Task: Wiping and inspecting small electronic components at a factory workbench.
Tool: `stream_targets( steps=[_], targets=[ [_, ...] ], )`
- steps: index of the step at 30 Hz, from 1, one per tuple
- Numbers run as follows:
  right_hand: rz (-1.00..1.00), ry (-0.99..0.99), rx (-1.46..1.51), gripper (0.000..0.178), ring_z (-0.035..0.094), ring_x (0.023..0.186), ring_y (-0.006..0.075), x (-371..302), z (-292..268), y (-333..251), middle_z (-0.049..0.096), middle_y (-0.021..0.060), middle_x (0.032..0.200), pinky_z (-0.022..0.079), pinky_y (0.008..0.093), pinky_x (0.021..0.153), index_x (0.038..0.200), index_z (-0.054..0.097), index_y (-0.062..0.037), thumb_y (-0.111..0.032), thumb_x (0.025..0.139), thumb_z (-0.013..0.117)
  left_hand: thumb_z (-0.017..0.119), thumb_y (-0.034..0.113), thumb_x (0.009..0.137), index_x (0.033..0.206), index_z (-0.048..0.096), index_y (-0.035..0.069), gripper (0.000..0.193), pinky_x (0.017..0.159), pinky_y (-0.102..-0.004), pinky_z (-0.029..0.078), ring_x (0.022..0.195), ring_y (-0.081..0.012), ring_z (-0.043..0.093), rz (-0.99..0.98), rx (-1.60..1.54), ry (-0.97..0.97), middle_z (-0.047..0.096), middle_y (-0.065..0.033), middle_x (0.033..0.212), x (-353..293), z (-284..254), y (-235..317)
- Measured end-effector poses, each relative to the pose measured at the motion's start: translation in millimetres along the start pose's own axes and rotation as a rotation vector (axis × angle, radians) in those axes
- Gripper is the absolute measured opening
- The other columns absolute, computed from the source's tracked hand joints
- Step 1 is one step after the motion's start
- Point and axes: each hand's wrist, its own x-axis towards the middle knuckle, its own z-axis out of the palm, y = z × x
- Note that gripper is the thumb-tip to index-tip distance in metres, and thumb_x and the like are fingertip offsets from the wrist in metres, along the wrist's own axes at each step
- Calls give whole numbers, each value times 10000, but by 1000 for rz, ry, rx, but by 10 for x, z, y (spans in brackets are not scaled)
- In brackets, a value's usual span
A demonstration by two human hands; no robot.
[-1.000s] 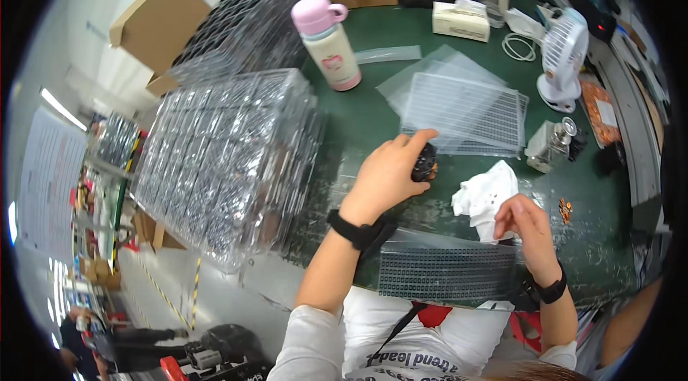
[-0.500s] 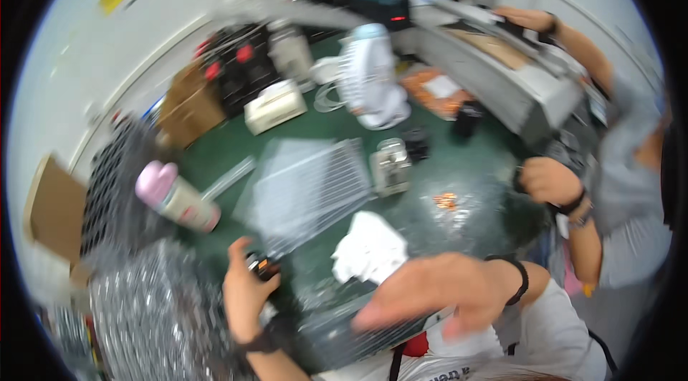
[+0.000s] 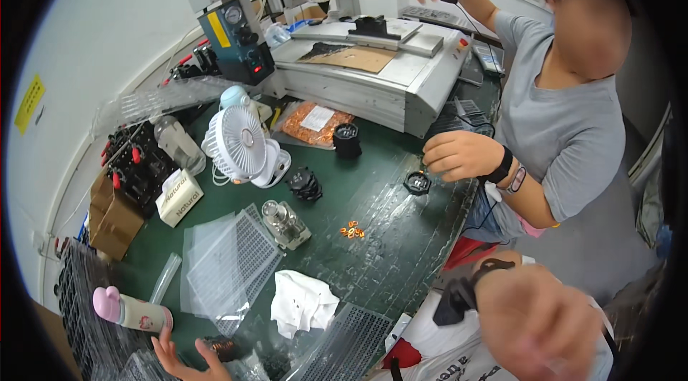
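My left hand is at the lower edge, its fingers spread apart. Beside its thumb lies a dark round piece with copper-coloured parts, partly cut off from view by the hand. My right hand is raised at the lower right, over my lap and off the table; motion smears its fingers, which look bent, and I cannot make out anything in them. Between the hands lie a crumpled white cloth and a clear perforated tray. A small pile of orange copper pieces sits on the green table.
A co-worker's hand is by a black octagonal holder. Around the table stand a white fan, a glass bottle, clear sheets, a pink-lidded flask and a grey machine.
The view has swung right, showing more of the machine and co-worker. My left hand has opened off the dark round piece. My right hand has moved from over the table to my right side.
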Motion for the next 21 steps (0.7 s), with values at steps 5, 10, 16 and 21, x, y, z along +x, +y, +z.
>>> stream_targets(
  steps=[5,10,16,21],
  targets=[
    [1090,-771,-664,221,596,822,285,-782,-504,180,603,108,925,500,362,706,1010,609,-68,-165,813,588,608,56,851,1095,578,-8,253,610,-262,457,655,-151,538,-210,-112,-359,615,-89,820,-70,-49,129],
    [1388,-896,-889,296,584,885,282,-1369,-1215,371,556,114,952,490,359,776,1034,583,-60,-169,769,658,550,-17,850,881,608,-8,67,622,-270,459,596,-174,544,198,-531,-624,590,-90,762,-39,210,542],
    [1312,-1229,-1140,208,591,882,282,-1531,-1361,452,553,97,957,499,377,743,933,598,-87,-105,735,659,619,3,719,1119,580,72,408,876,-370,430,972,-316,559,200,-417,-1104,617,-128,1034,-285,524,433],
    [1225,-1279,-1084,107,615,803,282,-1532,-1413,460,581,96,803,494,388,654,819,607,-82,-55,730,554,596,59,762,995,624,52,234,883,-406,410,1010,-298,546,194,-137,-797,626,-100,1051,-336,547,316]
  ],
)
